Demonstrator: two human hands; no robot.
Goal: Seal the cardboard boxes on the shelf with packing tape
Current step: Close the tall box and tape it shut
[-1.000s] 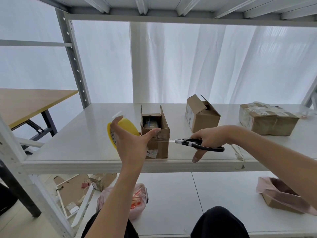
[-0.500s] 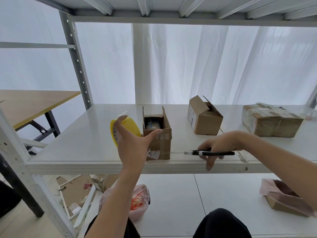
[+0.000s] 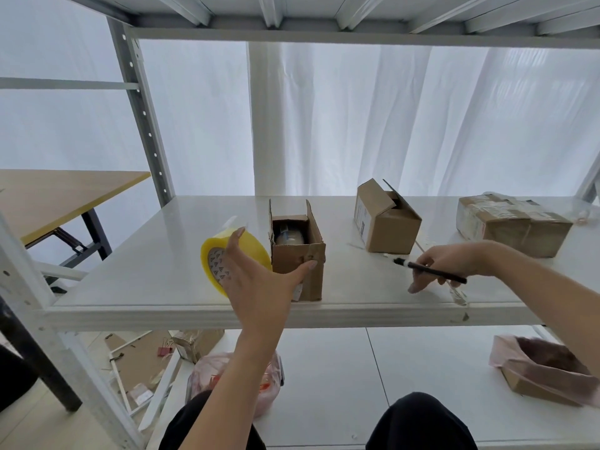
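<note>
A small open cardboard box (image 3: 297,254) stands at the front of the white shelf (image 3: 156,280), flaps up, with something inside. My left hand (image 3: 256,287) holds a yellow roll of packing tape (image 3: 227,258) just left of that box, thumb touching the box's front. My right hand (image 3: 444,264) grips black-handled scissors (image 3: 428,271), held low over the shelf to the right. A second box (image 3: 386,219) with a half-raised flap sits farther back. A wider box (image 3: 509,222) at the right carries tape.
Grey shelf uprights (image 3: 143,115) rise at the left, with a beam overhead. A wooden table (image 3: 58,196) stands at the left. On the lower shelf lie a pink bag (image 3: 233,378) and a pink-wrapped box (image 3: 545,368). Cardboard scraps litter the floor.
My right hand has drawn the scissors away from the small box, to the right along the shelf. My left hand keeps the tape roll beside the box.
</note>
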